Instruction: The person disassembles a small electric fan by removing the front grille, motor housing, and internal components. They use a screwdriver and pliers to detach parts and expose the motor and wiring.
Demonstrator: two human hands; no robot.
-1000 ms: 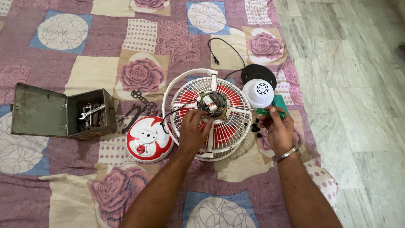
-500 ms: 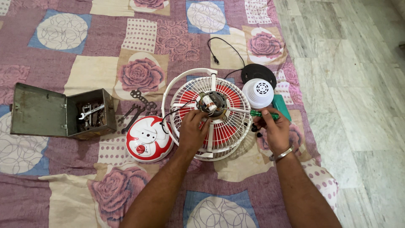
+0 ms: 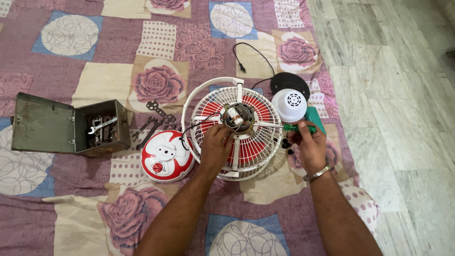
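Note:
A small table fan lies flat on a patchwork quilt, its white wire guard (image 3: pixel 246 156) over red blades and its bare motor (image 3: pixel 234 116) exposed in the middle. My left hand (image 3: pixel 215 144) rests on the guard just below the motor, fingers curled at the grille. In my right hand (image 3: pixel 308 144) is a green-handled screwdriver (image 3: pixel 298 127), held level with its shaft reaching left toward the motor. A white vented motor cap (image 3: pixel 289 104) sits right of the guard. The red and white fan base (image 3: pixel 166 155) lies to the left.
An open grey metal toolbox (image 3: pixel 61 129) with spanners inside stands at the left. Loose wrenches (image 3: pixel 154 121) lie between it and the fan. A black round disc (image 3: pixel 289 83) and a black power cord (image 3: pixel 251 59) lie behind the fan. Marble floor (image 3: pixel 393 95) borders the quilt on the right.
My right hand has turned the screwdriver level and slid it left, its tip now near the motor. My left hand has stayed on the guard.

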